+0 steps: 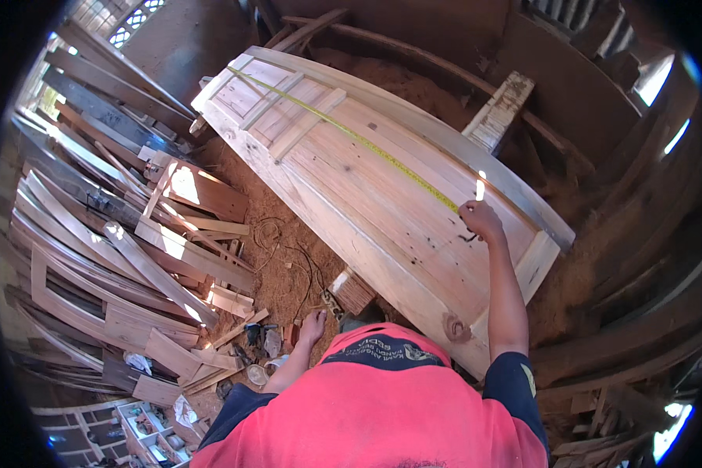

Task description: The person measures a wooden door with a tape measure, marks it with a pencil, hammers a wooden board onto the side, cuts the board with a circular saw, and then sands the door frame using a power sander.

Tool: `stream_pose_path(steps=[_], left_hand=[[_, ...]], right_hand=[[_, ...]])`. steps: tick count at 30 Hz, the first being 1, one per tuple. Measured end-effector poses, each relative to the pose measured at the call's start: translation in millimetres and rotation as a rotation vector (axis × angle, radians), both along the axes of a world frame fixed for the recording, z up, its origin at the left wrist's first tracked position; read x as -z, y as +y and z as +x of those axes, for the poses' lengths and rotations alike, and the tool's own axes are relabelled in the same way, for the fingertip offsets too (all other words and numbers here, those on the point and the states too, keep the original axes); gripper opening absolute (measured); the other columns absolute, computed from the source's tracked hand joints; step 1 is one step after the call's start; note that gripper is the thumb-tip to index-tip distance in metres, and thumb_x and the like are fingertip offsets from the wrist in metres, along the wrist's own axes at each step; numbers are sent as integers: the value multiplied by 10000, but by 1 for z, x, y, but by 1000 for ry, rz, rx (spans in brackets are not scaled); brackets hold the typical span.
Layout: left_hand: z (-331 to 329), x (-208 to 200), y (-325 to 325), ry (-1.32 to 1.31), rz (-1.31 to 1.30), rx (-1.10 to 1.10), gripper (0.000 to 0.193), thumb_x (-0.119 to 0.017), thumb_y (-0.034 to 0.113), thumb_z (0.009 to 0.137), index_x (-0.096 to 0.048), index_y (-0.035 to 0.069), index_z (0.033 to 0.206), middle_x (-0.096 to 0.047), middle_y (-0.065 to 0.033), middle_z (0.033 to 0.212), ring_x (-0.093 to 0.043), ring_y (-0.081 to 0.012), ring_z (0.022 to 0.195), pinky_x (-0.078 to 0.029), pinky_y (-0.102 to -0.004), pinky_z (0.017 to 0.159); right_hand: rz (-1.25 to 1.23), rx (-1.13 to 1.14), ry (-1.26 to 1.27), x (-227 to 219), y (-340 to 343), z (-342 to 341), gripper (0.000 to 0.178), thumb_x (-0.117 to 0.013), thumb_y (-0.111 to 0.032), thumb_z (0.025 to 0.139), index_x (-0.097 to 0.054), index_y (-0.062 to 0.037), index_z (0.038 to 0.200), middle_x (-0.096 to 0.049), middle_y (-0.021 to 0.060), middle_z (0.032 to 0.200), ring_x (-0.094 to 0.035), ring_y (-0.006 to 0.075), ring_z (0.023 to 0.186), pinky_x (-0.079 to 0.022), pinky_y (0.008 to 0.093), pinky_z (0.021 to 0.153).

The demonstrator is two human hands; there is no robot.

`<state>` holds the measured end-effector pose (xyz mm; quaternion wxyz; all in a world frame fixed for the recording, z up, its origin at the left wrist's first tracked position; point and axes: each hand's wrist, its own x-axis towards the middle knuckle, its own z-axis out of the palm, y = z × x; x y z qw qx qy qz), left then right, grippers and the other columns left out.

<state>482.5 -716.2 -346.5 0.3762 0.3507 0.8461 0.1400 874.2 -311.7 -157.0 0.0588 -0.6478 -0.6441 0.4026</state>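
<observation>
**Bright Yellow and Red Amid Browns**

The tape measure blade (pixel 351 133) is bright yellow with small dark marks. The panelled wooden door (pixel 382 199) runs from cream to pinkish tan, flecked with dark knots (pixel 457 327). The T-shirt (pixel 366 409) is coral red, its band (pixel 382 338) and sleeves (pixel 515 386) navy, the lettering (pixel 388 352) pale. Sawdust (pixel 265 210) is rusty brown.

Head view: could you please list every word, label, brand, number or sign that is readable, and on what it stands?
Red shirt, dark band: pale lettering, wording not copied here.
Yellow tape measure, held by the right hand: markings too small to read.
Right sleeve: pale mark, too small to read.
</observation>
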Motion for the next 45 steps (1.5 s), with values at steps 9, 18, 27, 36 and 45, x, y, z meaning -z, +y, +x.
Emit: stream_pose_path(steps=[9,18,27,36,45], left_hand=[[-26,34,22,-180,35,-4,482,-493,420,1034,-660,-24,1116,-719,-166,917,-695,-245,805,-524,-385,731],[-14,18,44,-211,1,255,543,-478,457,1040,-628,-38,1206,-716,-177,1027,-684,-219,788,-540,-351,705],[-14,-4,99,-239,-50,413,467,-512,394,1035,-650,-43,1122,-699,-150,954,-664,-214,819,-540,-362,732],[13,-24,114,-145,-63,469,413,-540,360,1033,-661,-34,1057,-699,-147,905,-645,-185,847,-529,-340,739],[51,-41,112,-396,-100,369,345,-547,285,1048,-618,-39,1142,-696,-89,944,-624,-144,837,-499,-291,740]], right_hand=[[32,129,-123,43,-51,140,437,-612,-455,841,-739,-123,1094,-731,97,813,-686,215,644,-560,369,641],[183,374,-368,115,-176,349,287,-651,-386,872,-763,-188,1046,-729,119,919,-702,304,867,-547,421,776],[252,516,-465,135,-192,343,338,-616,-481,914,-731,-262,1144,-673,83,1143,-644,309,1073,-543,436,881],[436,523,-496,149,-188,345,275,-629,-420,930,-732,-248,1118,-643,75,1193,-629,285,1107,-535,415,935],[516,555,-544,164,-192,348,250,-656,-393,914,-732,-253,1107,-639,74,1155,-611,316,1115,-534,438,931]])
